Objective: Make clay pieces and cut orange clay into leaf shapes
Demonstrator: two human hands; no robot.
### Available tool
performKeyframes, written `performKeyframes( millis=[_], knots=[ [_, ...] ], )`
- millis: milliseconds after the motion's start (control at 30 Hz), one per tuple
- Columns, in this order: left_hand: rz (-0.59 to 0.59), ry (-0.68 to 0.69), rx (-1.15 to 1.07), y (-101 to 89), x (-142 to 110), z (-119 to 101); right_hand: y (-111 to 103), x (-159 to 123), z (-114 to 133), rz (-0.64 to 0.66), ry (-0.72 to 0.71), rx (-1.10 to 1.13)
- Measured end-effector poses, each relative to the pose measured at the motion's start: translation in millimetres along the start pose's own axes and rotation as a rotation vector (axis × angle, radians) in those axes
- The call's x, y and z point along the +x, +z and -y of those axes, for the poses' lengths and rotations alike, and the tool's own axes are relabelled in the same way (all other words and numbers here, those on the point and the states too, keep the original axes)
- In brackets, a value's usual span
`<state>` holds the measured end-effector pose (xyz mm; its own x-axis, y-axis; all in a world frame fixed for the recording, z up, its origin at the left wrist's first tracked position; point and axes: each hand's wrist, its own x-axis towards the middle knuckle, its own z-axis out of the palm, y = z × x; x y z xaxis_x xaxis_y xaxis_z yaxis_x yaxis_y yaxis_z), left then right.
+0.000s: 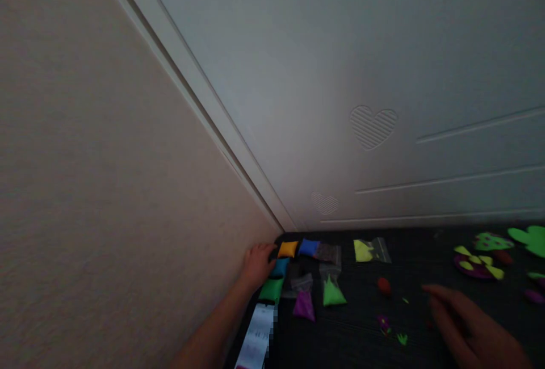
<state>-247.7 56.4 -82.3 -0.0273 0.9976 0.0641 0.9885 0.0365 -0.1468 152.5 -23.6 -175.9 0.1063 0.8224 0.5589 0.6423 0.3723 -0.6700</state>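
Note:
My left hand (258, 264) reaches to the far left corner of a dark surface (353, 329), with its fingers curled at a small orange pouch (287, 249). Beside it lie a blue pouch (308, 247), a teal pouch (280, 267) and a green pouch (271, 289). My right hand (468, 323) hovers low at the right, fingers stretched out and holding nothing. Between the hands lie small clear bags of purple powder (304, 305), green powder (332, 293) and yellow powder (363, 251).
A beige wall (106, 187) rises on the left and a white panel (374, 125) with heart shapes at the back. A white paper strip (258, 336) lies by my left forearm. Green, purple and yellow foam cut-outs (483, 258) lie at the right, with a small red piece (384, 285).

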Motion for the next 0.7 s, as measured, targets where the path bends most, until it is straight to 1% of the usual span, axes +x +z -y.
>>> performKeyframes(
  millis=[133, 267, 367, 433, 533, 700],
  knots=[
    [0.092, 0.108, 0.038, -1.0, 27.9, -9.2, -6.5, 8.3, 9.2, -0.043, -0.003, 0.000],
    [0.222, 0.202, 0.051, -3.8, 46.7, -26.0, -9.4, 10.4, 13.5, -0.033, 0.036, 0.010],
    [0.330, 0.222, 0.057, -4.8, 58.1, -34.2, -8.7, 8.7, 16.0, -0.008, 0.059, 0.033],
    [0.374, 0.213, 0.064, -4.5, 64.0, -36.6, -8.2, 7.7, 17.1, 0.010, 0.084, 0.050],
    [0.389, 0.188, 0.075, -2.6, 68.7, -37.9, -8.7, 7.2, 17.7, 0.017, 0.117, 0.073],
    [0.346, 0.195, 0.057, -1.1, 66.9, -35.1, -11.7, 7.8, 17.6, 0.027, 0.123, 0.100]
  ],
)
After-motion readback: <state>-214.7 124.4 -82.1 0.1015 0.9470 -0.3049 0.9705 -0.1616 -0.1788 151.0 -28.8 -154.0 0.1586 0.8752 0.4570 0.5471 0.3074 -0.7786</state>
